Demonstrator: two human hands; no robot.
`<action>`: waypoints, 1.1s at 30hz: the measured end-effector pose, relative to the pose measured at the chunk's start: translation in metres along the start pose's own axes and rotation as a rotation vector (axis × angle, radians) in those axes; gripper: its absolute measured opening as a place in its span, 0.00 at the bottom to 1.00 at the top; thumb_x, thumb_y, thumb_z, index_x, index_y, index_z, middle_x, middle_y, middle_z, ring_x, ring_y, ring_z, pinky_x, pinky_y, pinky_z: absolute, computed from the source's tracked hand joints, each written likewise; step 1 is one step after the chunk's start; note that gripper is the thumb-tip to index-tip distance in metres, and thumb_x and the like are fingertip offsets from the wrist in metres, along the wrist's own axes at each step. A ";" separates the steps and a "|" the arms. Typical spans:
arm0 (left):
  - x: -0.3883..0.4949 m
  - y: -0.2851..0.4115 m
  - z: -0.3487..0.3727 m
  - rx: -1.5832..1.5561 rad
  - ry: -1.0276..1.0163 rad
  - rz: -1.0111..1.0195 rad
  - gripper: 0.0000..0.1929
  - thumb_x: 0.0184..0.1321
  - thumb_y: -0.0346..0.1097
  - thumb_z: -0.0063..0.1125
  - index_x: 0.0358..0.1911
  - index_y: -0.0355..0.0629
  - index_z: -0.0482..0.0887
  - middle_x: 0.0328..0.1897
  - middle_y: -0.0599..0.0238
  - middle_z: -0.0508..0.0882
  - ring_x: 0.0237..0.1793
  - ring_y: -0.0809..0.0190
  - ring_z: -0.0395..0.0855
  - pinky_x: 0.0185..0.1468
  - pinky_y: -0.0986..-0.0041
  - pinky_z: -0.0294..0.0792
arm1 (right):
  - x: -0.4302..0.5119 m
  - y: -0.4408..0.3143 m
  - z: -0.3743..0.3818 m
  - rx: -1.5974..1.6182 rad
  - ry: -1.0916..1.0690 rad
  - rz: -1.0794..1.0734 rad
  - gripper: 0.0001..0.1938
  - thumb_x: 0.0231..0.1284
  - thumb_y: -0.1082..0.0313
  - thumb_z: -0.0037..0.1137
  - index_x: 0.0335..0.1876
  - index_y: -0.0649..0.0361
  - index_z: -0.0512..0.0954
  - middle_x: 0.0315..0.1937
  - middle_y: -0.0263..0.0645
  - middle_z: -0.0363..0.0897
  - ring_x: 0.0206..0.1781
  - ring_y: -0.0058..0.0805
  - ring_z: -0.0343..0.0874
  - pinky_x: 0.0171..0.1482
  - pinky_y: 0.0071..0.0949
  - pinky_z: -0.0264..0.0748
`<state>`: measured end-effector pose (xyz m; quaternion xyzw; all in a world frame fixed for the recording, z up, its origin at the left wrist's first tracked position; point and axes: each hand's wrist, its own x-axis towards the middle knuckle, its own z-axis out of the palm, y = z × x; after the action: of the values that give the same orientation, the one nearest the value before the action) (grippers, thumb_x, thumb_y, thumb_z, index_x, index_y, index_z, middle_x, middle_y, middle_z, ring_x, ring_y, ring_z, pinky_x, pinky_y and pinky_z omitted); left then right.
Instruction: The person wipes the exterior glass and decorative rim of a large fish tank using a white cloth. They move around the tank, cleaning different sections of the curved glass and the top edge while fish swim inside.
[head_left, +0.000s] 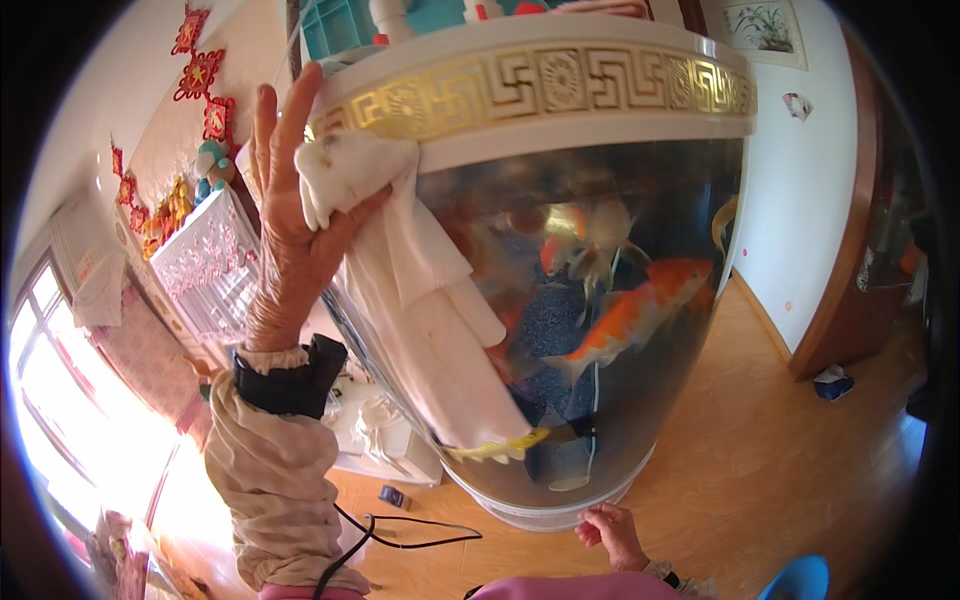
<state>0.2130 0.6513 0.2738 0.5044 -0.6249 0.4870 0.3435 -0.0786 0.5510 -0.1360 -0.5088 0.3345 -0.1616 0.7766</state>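
A large rounded glass fish tank (645, 390) stands before me, with a white rim band in gold key pattern and orange-and-white fish (649, 300) inside. At the tank's upper left, my left hand (289, 202) presses a white cloth (420, 330) to the rim, thumb over the cloth and the other fingers pointing up. The cloth hangs down over the glass, its yellow edge low on the tank. Near the tank's base, my right hand (611, 534) is held with its fingers curled; nothing shows in it.
A black cable (420, 517) loops near my left sleeve. A blue basin (799, 579) is at lower right. A white low table (409, 450) stands behind the tank's left side; a tissue pack (834, 382) lies by the doorway. White pipes (390, 19) top the tank.
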 end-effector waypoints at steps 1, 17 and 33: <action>-0.005 -0.007 -0.004 -0.031 0.029 0.009 0.42 0.44 0.30 0.71 0.67 0.49 0.64 0.74 0.68 0.61 0.75 0.47 0.44 0.74 0.53 0.40 | 0.000 0.004 0.013 -0.014 0.011 0.017 0.10 0.64 0.64 0.51 0.36 0.64 0.78 0.26 0.37 0.81 0.26 0.19 0.78 0.27 0.16 0.72; -0.054 -0.062 -0.020 -0.221 0.194 -0.261 0.33 0.49 0.26 0.65 0.62 0.46 0.70 0.77 0.61 0.52 0.77 0.56 0.37 0.75 0.63 0.37 | -0.064 0.026 0.041 0.033 0.337 -0.075 0.10 0.62 0.65 0.51 0.34 0.66 0.79 0.24 0.39 0.81 0.23 0.21 0.77 0.26 0.18 0.73; 0.029 0.073 0.046 0.057 0.106 0.198 0.16 0.38 0.26 0.66 0.34 0.56 0.89 0.76 0.63 0.54 0.76 0.45 0.41 0.72 0.40 0.33 | -0.062 0.034 0.033 -0.050 0.195 -0.101 0.10 0.61 0.65 0.52 0.32 0.64 0.78 0.22 0.37 0.79 0.22 0.21 0.75 0.25 0.18 0.71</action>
<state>0.1377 0.5998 0.2679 0.4232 -0.6386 0.5620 0.3118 -0.1039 0.6252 -0.1357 -0.5261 0.3864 -0.2410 0.7182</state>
